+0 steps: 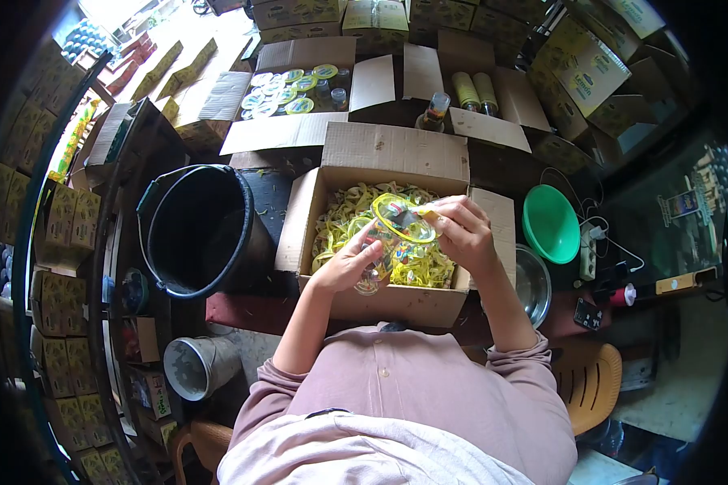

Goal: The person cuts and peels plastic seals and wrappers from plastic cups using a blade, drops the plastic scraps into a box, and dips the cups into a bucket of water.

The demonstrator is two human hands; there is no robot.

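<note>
- Our left hand reaches up from the lower left, forearm slanting inward, with its fingers partly curled around the side of a clear plastic cup with a bright yellow rim.
- Our right hand comes in from the lower right, forearm steep and wrist bent inward; its thumb and fingertips are drawn close together at the yellow rim, though we cannot tell exactly what they pinch.
- We see the cup tilted, mouth upward, between both hands and above an open brown cardboard box filled with curly yellow-green strips.
- Around our hands, the box sits on a dark desk, between a large black bucket and a round green plastic bowl.
</note>
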